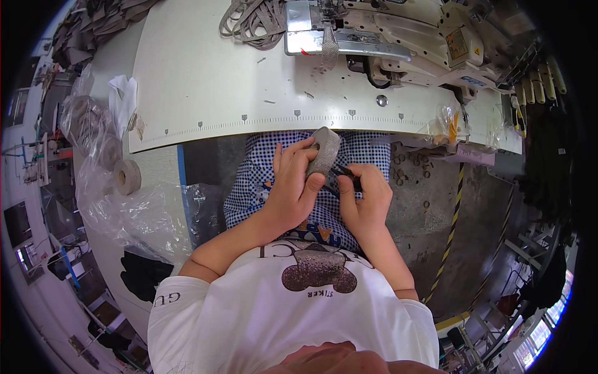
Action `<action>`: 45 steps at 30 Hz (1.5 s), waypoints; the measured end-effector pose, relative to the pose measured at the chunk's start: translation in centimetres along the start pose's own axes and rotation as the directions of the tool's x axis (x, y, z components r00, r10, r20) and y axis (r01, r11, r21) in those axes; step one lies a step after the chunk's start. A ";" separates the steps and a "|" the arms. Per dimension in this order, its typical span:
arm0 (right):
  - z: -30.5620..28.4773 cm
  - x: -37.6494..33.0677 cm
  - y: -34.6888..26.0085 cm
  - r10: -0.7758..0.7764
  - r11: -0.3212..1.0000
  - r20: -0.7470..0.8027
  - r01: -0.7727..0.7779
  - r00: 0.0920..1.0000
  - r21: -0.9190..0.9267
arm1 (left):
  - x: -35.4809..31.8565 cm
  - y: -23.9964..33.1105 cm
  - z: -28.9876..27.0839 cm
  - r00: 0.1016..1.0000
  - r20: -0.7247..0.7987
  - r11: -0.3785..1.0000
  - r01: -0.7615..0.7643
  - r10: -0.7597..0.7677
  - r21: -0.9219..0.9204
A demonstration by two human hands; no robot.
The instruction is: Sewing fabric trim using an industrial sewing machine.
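One white T-shirt (243, 311) bears dark lettering (167, 300); by the white worktop's (205, 81) front edge, my left fingers (311, 187) grip one grey woven coil (327, 153), right fingers (370, 176) one black tool (356, 182).

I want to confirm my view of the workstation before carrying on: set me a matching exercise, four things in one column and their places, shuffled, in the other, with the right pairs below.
Things
1. Flat grey woven roll
2. Loose coil of grey woven strap
3. Small black hand tool
4. Blue-and-white checked cloth

Places
A. In the person's right hand
B. Over the person's lap
C. In the person's left hand
D. On the smooth white table, left of the white-and-metal sewing machine

Right pairs: 1-C, 2-D, 3-A, 4-B
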State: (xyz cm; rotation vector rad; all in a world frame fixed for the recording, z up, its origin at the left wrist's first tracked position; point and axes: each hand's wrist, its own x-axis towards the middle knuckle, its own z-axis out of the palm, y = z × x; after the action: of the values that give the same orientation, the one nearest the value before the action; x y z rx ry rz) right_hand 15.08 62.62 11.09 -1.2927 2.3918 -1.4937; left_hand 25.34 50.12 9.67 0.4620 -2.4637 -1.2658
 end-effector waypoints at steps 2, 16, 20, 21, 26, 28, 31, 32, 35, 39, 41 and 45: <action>0.0 -0.2 0.1 0.067 0.995 0.012 -0.068 0.998 0.069 | 0.1 0.0 -0.1 1.000 -0.016 1.000 -0.009 0.009 0.001; 0.5 0.6 0.2 0.102 0.986 -0.020 -0.099 0.995 0.137 | 0.0 0.2 -0.3 0.999 0.039 1.000 -0.021 0.021 -0.005; 0.8 0.5 0.6 0.288 0.925 0.071 -0.296 0.955 0.236 | -0.1 -0.6 -0.1 0.999 0.030 0.998 -0.012 0.013 -0.055; 0.8 0.5 0.6 0.383 0.865 0.147 -0.410 0.912 0.289 | -0.1 -0.9 0.0 1.000 0.020 0.997 -0.007 0.009 -0.075; 1.6 0.3 1.8 0.509 0.469 0.410 -0.644 0.756 0.605 | 0.0 -1.4 0.2 0.999 -0.028 0.978 -0.020 0.014 -0.210; 1.8 0.2 1.9 0.520 0.463 0.405 -0.647 0.752 0.606 | -0.1 -1.5 0.3 0.999 -0.036 0.978 -0.009 0.002 -0.209; 2.0 0.1 1.8 0.543 0.451 0.392 -0.652 0.743 0.610 | -0.3 -1.6 0.5 0.999 -0.049 0.978 0.011 -0.022 -0.210; 2.0 0.1 1.7 0.450 0.712 0.226 -0.499 0.864 0.494 | -0.3 -1.7 0.6 0.998 -0.037 0.978 0.035 -0.043 -0.207; 2.0 0.4 1.5 0.094 0.992 -0.016 -0.093 0.995 0.087 | -0.4 -1.8 0.6 0.996 -0.014 0.976 0.082 -0.087 -0.200; 1.1 1.3 0.8 -0.242 0.955 -0.049 0.229 0.969 -0.188 | -0.3 -1.4 0.1 0.995 0.034 0.979 0.095 -0.090 -0.182; 1.0 1.2 0.8 -0.241 0.956 -0.045 0.230 0.969 -0.181 | -0.2 -1.2 0.0 0.996 0.040 0.987 0.087 -0.083 -0.132; 1.6 0.5 1.1 -0.189 0.975 -0.058 0.180 0.980 -0.130 | -0.1 -1.1 0.1 0.999 0.000 0.997 0.042 -0.042 -0.072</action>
State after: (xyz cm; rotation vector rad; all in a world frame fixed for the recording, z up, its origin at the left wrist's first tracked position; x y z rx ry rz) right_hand 14.75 61.36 9.62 -1.5534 2.5055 -1.4782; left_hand 25.54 49.69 8.72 0.4986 -2.4106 -1.3653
